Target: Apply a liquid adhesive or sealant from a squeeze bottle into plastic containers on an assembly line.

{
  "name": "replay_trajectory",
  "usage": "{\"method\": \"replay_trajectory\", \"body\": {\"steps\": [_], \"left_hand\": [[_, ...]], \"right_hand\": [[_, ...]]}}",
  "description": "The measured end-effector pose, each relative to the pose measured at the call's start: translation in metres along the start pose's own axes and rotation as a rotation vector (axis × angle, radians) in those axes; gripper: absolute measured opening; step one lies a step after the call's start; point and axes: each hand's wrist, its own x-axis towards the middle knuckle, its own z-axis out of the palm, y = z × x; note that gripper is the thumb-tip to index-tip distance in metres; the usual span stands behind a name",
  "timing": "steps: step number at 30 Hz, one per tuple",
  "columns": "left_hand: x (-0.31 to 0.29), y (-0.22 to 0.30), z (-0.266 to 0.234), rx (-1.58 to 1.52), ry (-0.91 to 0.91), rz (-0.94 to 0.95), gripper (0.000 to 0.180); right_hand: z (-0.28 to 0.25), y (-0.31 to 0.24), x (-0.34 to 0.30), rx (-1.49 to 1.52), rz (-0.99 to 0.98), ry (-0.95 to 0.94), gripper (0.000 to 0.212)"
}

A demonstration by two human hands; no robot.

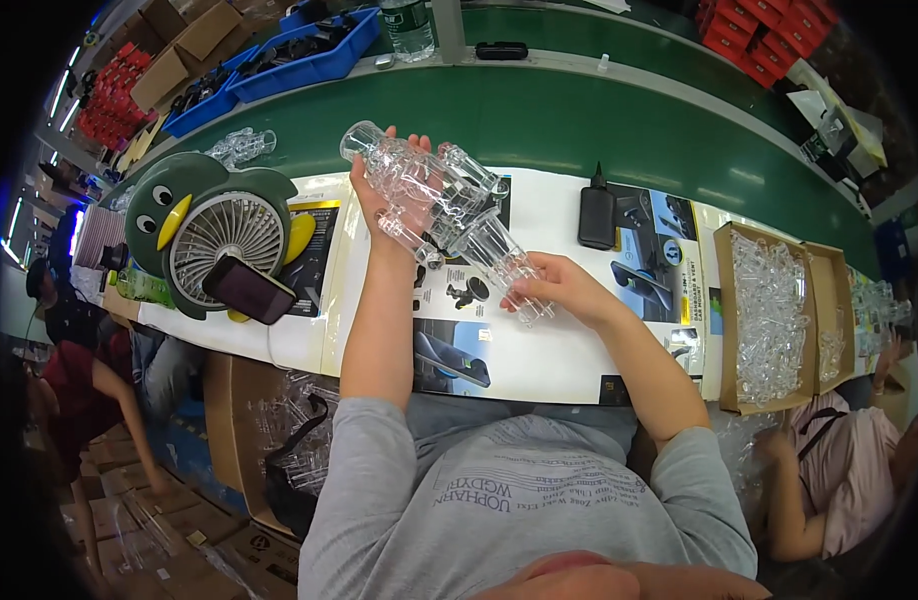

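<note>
A clear plastic assembly with several tube-like limbs is held tilted above the white work surface, in front of my body. My left hand supports its upper left part from beneath, the fingers curled behind the see-through plastic. With its fingers closed, my right hand grips the lower right end, a ribbed clear tube. Whether that tube is a separate piece fitted to the body, I cannot tell. A black squeeze bottle with a pointed nozzle stands to the right, beyond my right hand.
At the left stands a green penguin-shaped fan with a phone before it. A cardboard box of small clear parts sits at the right. Printed sheets lie beneath my hands. Blue bins are at the back; co-workers are on both sides.
</note>
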Motion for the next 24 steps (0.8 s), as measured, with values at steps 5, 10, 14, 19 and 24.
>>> {"method": "replay_trajectory", "body": {"steps": [5, 10, 14, 19, 24], "left_hand": [[-0.0006, 0.002, -0.0041, 0.037, -0.048, -0.014, 0.053], [-0.0004, -0.0002, -0.0057, 0.018, -0.091, -0.052, 0.053], [-0.0016, -0.0014, -0.0048, 0.033, -0.095, -0.056, 0.054], [-0.0021, -0.0019, -0.0047, 0.024, -0.096, -0.068, 0.055], [-0.0016, -0.0016, -0.0063, 0.045, -0.105, -0.069, 0.055]], "right_hand": [[-0.0001, 0.0018, 0.0009, -0.004, -0.005, -0.007, 0.035], [-0.0005, 0.002, 0.0006, -0.005, 0.001, 0.003, 0.037], [-0.0019, 0.0027, 0.0009, 0.018, -0.008, -0.006, 0.037], [-0.0015, 0.0024, 0.001, 0.047, -0.006, -0.002, 0.038], [-0.0012, 0.0013, 0.0014, 0.01, 0.002, 0.006, 0.038]]}}
